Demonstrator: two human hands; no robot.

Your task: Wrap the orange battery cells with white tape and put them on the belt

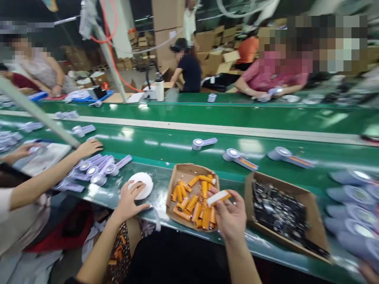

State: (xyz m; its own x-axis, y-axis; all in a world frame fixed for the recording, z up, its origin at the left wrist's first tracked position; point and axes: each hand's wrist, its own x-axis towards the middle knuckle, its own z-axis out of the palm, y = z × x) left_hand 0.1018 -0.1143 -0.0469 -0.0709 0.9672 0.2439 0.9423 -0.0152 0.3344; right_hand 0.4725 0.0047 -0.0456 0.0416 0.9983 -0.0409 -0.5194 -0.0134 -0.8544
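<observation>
An orange battery cell (218, 197), white along its upper side, is pinched between the thumb and fingertips of the right hand (231, 217). It is held just above the right-hand edge of the open cardboard tray (177, 173) of loose orange cells (194, 203), which is set at the near edge of the green desk (166, 181). The cell's long axis is laid almost level and crosswise, its right end tipped slightly up and away, so that it points roughly toward the second cardboard box (308, 193) of dark small parts, which stands just to the right. The right hand is turned palm-up and palm-inward, the fingers curled round the cell from below, the wrist bent back, and the forearm is brought up from the lower edge of the view.

The left hand (130, 201) is spread flat, fingers apart, on a white round disc (145, 185) that lies on the desk to the left of the tray; nothing is gripped by it, only pressed or steadied. The two hands are kept well apart, with the tray between them, and the right hand is plainly the nearer to the heap of cells.

Beyond the tray, on the conveyor belt (207, 134), three lilac handheld fans (204, 143) are laid with handles pointing right. At the left, a neighbouring person's hand (89, 146) is rested beside a cluster of the same lilac fans (97, 167).
</observation>
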